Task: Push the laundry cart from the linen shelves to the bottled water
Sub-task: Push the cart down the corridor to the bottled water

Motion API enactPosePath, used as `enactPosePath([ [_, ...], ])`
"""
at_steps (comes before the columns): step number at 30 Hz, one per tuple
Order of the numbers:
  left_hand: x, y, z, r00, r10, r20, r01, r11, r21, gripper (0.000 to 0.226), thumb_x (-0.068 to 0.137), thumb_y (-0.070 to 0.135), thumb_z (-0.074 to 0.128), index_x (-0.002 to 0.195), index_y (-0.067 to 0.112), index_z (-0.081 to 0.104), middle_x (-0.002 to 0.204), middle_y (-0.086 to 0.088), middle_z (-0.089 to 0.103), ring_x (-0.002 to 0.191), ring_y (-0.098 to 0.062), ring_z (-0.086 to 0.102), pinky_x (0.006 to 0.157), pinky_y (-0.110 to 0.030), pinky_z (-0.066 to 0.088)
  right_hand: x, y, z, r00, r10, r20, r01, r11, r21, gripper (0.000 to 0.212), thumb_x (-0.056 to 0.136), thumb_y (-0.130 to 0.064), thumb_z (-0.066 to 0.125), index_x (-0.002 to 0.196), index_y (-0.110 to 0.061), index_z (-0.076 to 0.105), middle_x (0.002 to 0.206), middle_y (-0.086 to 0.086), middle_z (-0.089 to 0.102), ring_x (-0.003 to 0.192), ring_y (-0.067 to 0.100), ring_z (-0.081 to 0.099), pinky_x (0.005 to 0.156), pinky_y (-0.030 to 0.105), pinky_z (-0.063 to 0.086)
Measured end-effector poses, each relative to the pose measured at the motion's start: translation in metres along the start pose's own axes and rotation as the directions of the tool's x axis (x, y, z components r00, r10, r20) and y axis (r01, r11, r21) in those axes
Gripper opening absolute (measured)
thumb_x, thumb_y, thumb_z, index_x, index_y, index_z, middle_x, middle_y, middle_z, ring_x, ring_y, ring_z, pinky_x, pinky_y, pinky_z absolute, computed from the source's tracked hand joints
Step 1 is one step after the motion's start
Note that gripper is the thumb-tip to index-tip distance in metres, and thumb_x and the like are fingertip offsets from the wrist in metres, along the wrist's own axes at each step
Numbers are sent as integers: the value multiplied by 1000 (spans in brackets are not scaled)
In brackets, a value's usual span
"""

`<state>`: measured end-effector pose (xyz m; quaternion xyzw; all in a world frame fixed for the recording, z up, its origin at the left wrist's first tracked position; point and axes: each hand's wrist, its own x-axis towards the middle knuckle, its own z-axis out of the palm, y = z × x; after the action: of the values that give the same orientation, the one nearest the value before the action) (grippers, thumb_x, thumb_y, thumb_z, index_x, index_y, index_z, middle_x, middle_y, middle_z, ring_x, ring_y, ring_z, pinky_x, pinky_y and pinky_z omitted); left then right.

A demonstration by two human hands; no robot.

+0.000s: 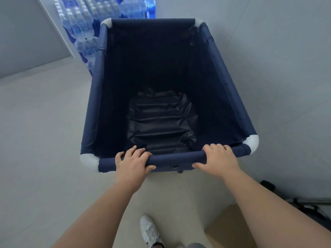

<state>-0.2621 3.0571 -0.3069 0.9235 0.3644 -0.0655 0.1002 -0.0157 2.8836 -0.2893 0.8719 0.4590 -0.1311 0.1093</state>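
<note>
Bottled water (78,24), shrink-wrapped packs w/ blue labels, stacked at upper left of frame; label text too blurred to read. Laundry cart (220,72), navy fabric w/ white corner joints, fills centre; its far left corner sits just beside the packs. Inside: only a crumpled dark liner at the bottom. Left hand (133,162) and right hand (219,159) both curled round the cart's near rail, lower centre. White shoe (149,230) at bottom edge, cardboard box (227,228) at lower right.
</note>
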Motion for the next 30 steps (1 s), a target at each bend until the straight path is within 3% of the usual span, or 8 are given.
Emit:
enactPosePath([
  [3,14,2,-1,1000,-1,5,1,1000,-12,42,91,64,38,127,46,48,144,16,47,144,-16,26,111,-50,15,16,5,-3,1000,-7,-11,7,1000,-14,43,79,-62,58,104,-28,51,104,-6,61,102,20,55,93,39,36],
  [7,34,9,-5,1000,-19,7,19,1000,-24,41,91,63,39,127,46,49,141,16,50,143,-16,28,112,-50,14,41,17,-11,1000,-10,-3,10,999,-30,26,88,-46,57,106,-27,50,106,-5,62,103,20,55,93,37,35],
  [15,89,51,-9,997,-80,14,80,996,-33,43,89,65,40,126,46,49,136,18,53,143,-17,29,115,-60,1,98,68,-26,995,-68,-69,65,997,-42,20,91,-44,54,102,-28,50,100,-6,62,98,21,55,91,38,37],
  [22,143,84,-17,986,-165,38,167,983,-72,41,88,66,40,124,47,48,133,21,54,140,-14,32,115,-57,4,159,107,-41,988,-127,-85,123,991,-48,23,89,-42,56,106,-27,53,104,-3,63,101,23,55,93,40,36],
  [30,182,96,-24,981,-190,30,192,978,-76,36,90,63,41,122,48,48,130,21,55,134,-13,37,115,-54,9,201,125,-49,983,-140,-117,137,990,-39,19,89,-39,58,96,-24,49,100,-1,63,98,25,55,93,41,36],
])
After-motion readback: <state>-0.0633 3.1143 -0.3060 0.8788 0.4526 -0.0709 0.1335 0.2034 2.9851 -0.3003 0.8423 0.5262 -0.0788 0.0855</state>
